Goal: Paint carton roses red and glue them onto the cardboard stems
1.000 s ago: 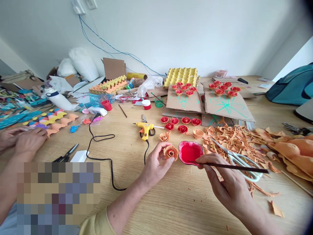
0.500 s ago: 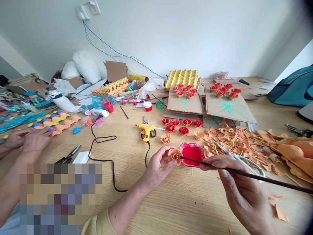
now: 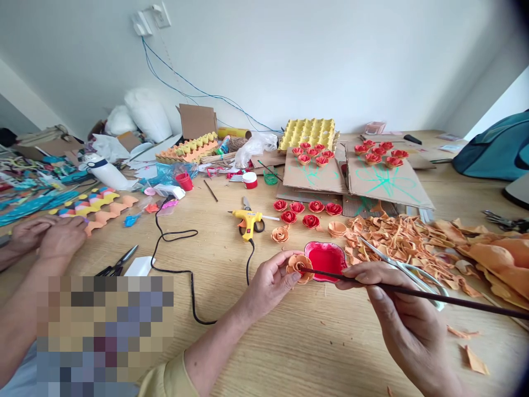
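An orange egg-carton flower (image 3: 301, 267) is pinched between the thumb and fingers of my left hand (image 3: 270, 281). My right hand (image 3: 399, 314) grips a long, dark paintbrush (image 3: 417, 293); its tip touches the flower's centre. Just behind the flower lies a dish of red paint (image 3: 324, 258), partly covered by the flower and the brush. Beyond it are an unpainted orange flower (image 3: 280, 235), an orange cup piece (image 3: 336, 229) and several red painted flowers (image 3: 310, 221).
A yellow glue gun (image 3: 248, 220) with a black cord lies left of the flowers. Pale-handled scissors (image 3: 405, 270) rest by orange scraps (image 3: 392, 237) on the right. Red flowers stand on cardboard (image 3: 384, 184) behind. At left, another person's hands (image 3: 61, 237) touch a painted egg carton (image 3: 88, 204).
My left hand has shifted the flower slightly right, and it looks turned a little. The brush tip has stayed at its centre. The other person's hands moved slightly.
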Tool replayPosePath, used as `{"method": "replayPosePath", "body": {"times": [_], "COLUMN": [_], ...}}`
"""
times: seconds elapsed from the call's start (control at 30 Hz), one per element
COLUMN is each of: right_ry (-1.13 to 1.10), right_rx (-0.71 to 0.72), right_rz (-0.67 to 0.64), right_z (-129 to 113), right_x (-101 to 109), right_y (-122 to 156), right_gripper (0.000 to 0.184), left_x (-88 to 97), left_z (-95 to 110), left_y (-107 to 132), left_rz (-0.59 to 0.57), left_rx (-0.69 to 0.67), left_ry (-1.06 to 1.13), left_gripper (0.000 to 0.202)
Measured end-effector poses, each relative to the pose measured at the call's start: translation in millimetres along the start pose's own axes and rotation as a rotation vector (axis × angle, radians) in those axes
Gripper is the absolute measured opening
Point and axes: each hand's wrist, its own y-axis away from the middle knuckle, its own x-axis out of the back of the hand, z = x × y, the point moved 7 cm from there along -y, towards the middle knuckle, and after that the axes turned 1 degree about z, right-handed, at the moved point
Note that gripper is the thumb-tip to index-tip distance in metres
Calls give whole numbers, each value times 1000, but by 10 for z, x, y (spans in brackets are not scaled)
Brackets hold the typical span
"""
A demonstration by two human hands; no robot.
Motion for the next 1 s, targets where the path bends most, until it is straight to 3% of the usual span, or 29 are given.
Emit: {"method": "replayPosePath", "body": {"times": [0.23, 0.6, 0.8, 1.0], "right_ry": [47, 103, 110, 101], "right_rx": [28, 38, 47, 116], "right_rz": [26, 23, 1, -39], "right_z": [-34, -26, 15, -99], "right_x": [51, 41, 17, -18], "right_y": [-4, 7, 47, 38], "right_gripper": [17, 16, 22, 27], "left_x": [8, -20, 16, 10], "left_z": [8, 47, 137, 205], "left_y": [4, 2, 27, 61], "left_rz": [2, 8, 96, 138], "left_rx": [42, -71, -212, -293], "left_ry": [-17, -3, -336, -549], "left_gripper": [54, 43, 37, 33]}}
